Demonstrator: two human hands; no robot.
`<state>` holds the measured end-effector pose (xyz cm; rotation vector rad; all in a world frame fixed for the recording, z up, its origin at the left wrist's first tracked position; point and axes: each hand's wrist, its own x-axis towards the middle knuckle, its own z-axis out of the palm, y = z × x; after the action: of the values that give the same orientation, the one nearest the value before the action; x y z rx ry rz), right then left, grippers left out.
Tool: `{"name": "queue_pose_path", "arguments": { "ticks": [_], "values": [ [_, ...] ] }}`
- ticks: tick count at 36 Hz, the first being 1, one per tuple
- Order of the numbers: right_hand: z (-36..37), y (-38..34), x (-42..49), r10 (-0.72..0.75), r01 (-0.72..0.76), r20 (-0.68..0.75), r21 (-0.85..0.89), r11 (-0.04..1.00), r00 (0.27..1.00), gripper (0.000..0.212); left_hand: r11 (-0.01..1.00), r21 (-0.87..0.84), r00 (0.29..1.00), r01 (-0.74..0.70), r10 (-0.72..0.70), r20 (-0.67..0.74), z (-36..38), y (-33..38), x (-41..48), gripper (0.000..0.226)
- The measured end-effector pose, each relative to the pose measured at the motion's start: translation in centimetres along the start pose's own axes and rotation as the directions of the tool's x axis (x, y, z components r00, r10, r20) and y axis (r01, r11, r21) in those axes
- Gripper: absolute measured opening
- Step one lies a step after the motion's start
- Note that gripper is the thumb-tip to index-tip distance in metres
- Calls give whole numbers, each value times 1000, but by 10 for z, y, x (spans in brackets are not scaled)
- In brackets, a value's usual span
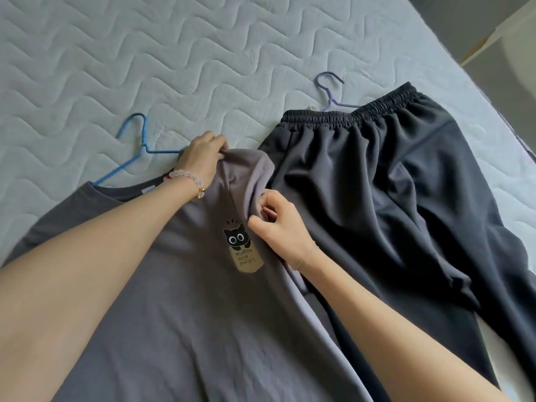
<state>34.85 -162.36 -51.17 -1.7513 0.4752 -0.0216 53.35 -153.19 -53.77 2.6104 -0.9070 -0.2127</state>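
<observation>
I see the grey T-shirt (179,300) flat on the bed (174,53), right hand (278,224) pinching its bunched sleeve, left hand (200,158) clenched round the shoulder fabric over the blue hanger (144,132); I read it as unhooking that shoulder, next pull the fabric clear of the hanger arm

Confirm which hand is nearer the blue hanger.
Left. The left hand grips the grey shirt at its shoulder, just beside the blue hanger. The right hand pinches the shirt further away, beside the cat print.
</observation>
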Motion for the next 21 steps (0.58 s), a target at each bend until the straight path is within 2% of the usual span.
{"name": "queue_pose_path", "arguments": {
  "ticks": [3, 5, 7, 9, 10, 15, 18, 21],
  "values": [
    [-1, 3, 7, 122, -163, 194, 216, 963, 973, 22, 1000, -14, 1000, -13, 13, 4, -4, 2, -3, 14],
    [5, 11, 11, 184, -245, 218, 299, 922, 959, 21, 999, -23, 1000, -24, 24, 8, -6, 3, -5, 14],
    [10, 22, 12, 189, -205, 107, 167, 964, 976, 21, 999, -26, 1000, -28, 28, 2, -7, 2, -6, 14],
    [16, 34, 9, 110, -111, -30, -52, 992, 993, 18, 1000, -19, 1000, -11, 11, -5, -6, 1, -7, 14],
    [17, 36, 6, 89, -96, -56, -147, 985, 994, 26, 1000, -14, 1000, 2, -3, -6, -6, -1, -7, 14],
    [16, 40, -2, 11, -47, -77, -474, 879, 997, 52, 998, 43, 999, 41, -41, -3, -5, -5, -11, 14],
    [11, 39, 6, 71, -98, -68, -591, 800, 995, 66, 995, 92, 999, 48, -49, 6, -9, -9, -14, 15],
    [4, 36, 18, 122, -143, -78, -652, 745, 989, 65, 991, 125, 998, 55, -56, 7, -15, -16, -18, 17]
  ]
}}
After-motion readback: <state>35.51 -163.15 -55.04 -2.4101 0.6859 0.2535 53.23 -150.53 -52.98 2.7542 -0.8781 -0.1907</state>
